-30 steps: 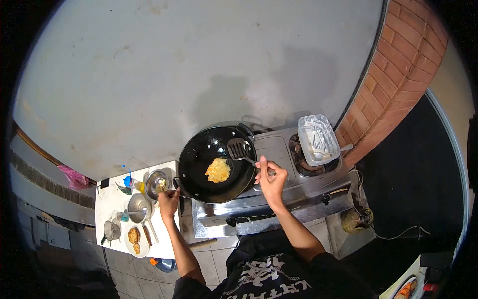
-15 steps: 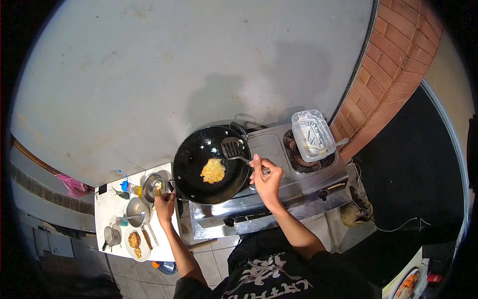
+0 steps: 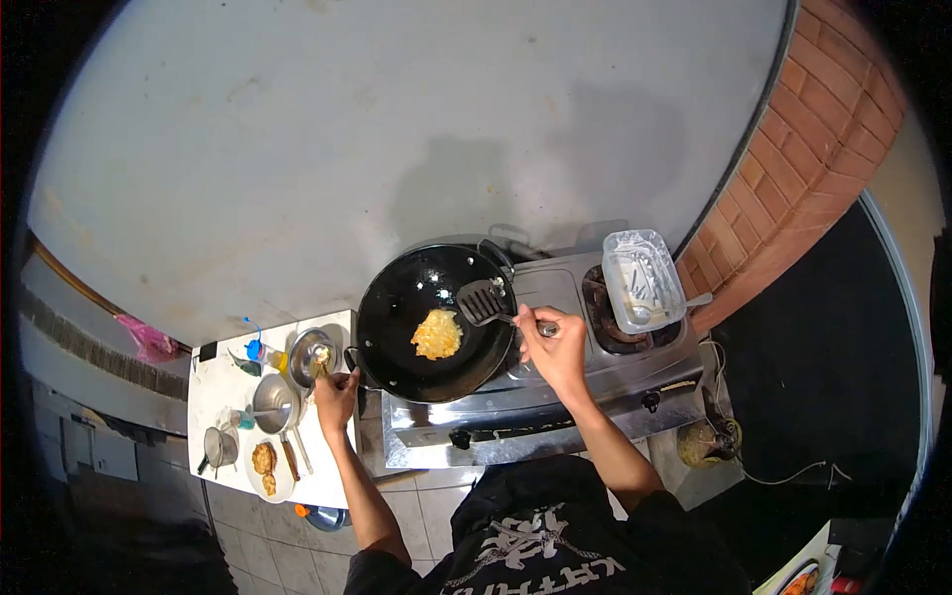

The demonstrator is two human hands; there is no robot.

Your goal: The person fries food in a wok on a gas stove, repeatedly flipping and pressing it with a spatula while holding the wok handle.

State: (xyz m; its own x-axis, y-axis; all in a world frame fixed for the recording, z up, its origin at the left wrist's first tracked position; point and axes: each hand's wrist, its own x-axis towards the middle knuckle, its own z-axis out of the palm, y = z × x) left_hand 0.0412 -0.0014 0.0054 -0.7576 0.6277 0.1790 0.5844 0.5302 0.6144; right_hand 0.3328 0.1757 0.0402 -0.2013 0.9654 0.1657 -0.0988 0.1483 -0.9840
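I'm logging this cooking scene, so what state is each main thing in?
Stove: no flame visible.
Wok: uncovered, holding food.
Food: pale yellow, partly browned, lying flat.
Spatula: in right hand's grip, blade off the food.
Left hand: beside wok's handle, grip unclear.
Metal bowl: uncovered, contents unclear.
Saucepan: uncovered, utensil inside.
Plastic container: uncovered, smeared white, spoon inside.
Plate: bearing browned pieces.

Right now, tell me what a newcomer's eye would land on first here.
Probably the big black wok at the left end of the stove, with golden food near its middle. Next, the slotted spatula in the right hand, its blade within the wok's right side. Then the clear plastic container over the right-hand burner.
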